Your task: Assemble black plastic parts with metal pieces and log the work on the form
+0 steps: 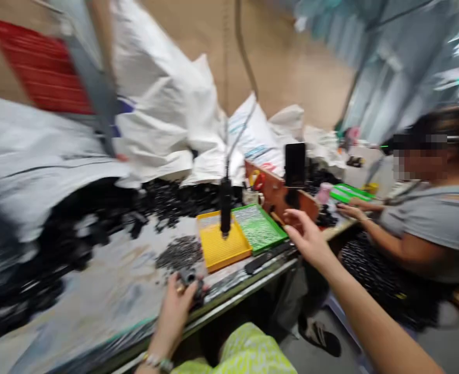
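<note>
The whole view is smeared by motion. My left hand rests near the table's front edge, its fingers wrapped round a small dark grey part. My right hand is raised in the air to the right of a green tray, fingers spread, holding nothing. A yellow tray lies beside the green one. A black hanging power screwdriver dangles on a cable above the yellow tray. A small heap of dark screws lies on the table just beyond my left hand.
A large pile of black parts covers the table's left and back. White sacks are stacked behind. A brown divider with a black phone stands right of the trays. Another person sits at the right, hands on the table.
</note>
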Tool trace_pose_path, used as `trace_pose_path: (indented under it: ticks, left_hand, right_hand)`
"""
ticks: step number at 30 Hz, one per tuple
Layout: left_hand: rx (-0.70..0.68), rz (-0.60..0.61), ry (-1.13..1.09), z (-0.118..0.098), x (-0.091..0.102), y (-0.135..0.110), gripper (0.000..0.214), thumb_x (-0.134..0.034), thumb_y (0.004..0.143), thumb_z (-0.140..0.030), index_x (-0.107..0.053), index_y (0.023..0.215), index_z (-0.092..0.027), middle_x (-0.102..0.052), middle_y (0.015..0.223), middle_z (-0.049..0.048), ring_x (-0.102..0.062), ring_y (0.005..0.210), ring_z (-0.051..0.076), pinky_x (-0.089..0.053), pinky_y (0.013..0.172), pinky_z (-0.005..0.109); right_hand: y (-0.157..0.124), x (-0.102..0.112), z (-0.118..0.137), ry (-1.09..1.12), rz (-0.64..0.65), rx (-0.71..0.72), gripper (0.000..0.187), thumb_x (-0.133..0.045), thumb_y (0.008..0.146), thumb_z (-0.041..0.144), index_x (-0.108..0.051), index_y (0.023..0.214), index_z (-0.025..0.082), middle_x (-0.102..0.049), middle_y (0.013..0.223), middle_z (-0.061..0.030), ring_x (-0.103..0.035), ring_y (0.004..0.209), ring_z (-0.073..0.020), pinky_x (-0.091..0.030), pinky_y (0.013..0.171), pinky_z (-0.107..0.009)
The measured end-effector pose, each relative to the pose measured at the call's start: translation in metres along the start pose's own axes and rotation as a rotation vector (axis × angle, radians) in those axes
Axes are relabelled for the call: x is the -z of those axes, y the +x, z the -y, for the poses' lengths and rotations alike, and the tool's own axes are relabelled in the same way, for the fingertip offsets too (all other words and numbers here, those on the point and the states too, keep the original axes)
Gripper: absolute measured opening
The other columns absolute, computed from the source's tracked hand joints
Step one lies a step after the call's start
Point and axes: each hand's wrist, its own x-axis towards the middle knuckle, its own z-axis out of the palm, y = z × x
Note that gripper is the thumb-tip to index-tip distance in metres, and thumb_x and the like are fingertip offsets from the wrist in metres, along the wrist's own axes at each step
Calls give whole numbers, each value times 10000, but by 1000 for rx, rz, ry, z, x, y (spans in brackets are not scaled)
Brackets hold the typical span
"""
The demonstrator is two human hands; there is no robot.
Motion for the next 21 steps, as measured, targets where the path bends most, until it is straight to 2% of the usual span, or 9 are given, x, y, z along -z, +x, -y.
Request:
trace_pose_path:
  ticks: [2, 3, 5, 8, 11, 13, 15, 18, 21]
  left_hand:
    - [32, -22, -14, 8, 21, 19, 502, -654, 729, -368, -416, 1129, -179, -619, 962, 61, -642, 735, 175, -518, 682, 320]
    - [51, -5, -22, 12, 26, 25, 535, -664, 711, -378, -394, 1132, -188, -619, 976, 69, -648, 739, 181, -516, 688, 320]
    - [77, 36, -17, 17, 30, 30, 534, -645, 725, -388, -371, 1142, -197, -608, 1020, 86, -648, 775, 191, -509, 721, 329]
    - [115, 91, 22, 19, 27, 30, 476, -604, 769, -379, -370, 1147, -211, -594, 1046, 85, -639, 819, 191, -491, 770, 332]
    - [160, 85, 50, 18, 21, 28, 465, -597, 771, -390, -392, 1147, -211, -606, 1036, 88, -638, 816, 198, -490, 765, 320]
    - [181, 34, 47, 19, 18, 28, 531, -625, 737, -414, -394, 1168, -207, -624, 1012, 93, -646, 788, 208, -498, 738, 311]
    - [206, -20, 37, 22, 15, 28, 612, -661, 692, -432, -384, 1192, -213, -638, 993, 90, -655, 768, 216, -509, 706, 295]
    - [266, -83, 46, 25, 15, 31, 701, -711, 620, -447, -385, 1202, -234, -649, 988, 80, -666, 760, 229, -524, 645, 265]
    - [322, -141, 42, 25, 15, 35, 765, -753, 549, -443, -404, 1204, -255, -657, 982, 61, -669, 750, 235, -536, 617, 260]
  right_hand:
    - [24, -30, -21, 118, -79, -39, 445, -570, 800, 326, -429, 1209, 218, -532, 1134, -95, -537, 1021, -209, -437, 884, -405]
    - [33, -46, -24, 171, -90, -30, 510, -599, 779, 354, -404, 1232, 223, -520, 1151, -98, -534, 1024, -212, -441, 875, -402]
    - [45, -78, -16, 265, -32, 24, 639, -655, 728, 375, -353, 1276, 238, -492, 1195, -100, -527, 1037, -215, -448, 869, -393]
    - [57, -123, 11, 355, 129, 72, 754, -727, 651, 341, -334, 1287, 247, -510, 1185, -88, -546, 994, -207, -474, 845, -379]
    - [67, -151, 25, 488, 163, -12, 466, -673, 711, 308, -471, 1121, 216, -609, 983, -46, -593, 859, -172, -507, 789, -356]
    - [73, -153, 21, 584, 176, -79, 310, -643, 735, 305, -525, 999, 195, -636, 895, -30, -610, 777, -151, -527, 732, -331]
    - [76, -143, 7, 622, 157, -119, 287, -648, 727, 308, -546, 963, 181, -650, 902, -36, -621, 750, -143, -537, 707, -317]
    - [77, -122, -20, 604, 21, -146, 277, -629, 748, 320, -541, 971, 182, -654, 948, -46, -631, 705, -128, -544, 663, -293]
    - [74, -112, -48, 605, -157, -164, 224, -612, 768, 339, -528, 911, 189, -658, 852, -13, -617, 588, -98, -536, 571, -250]
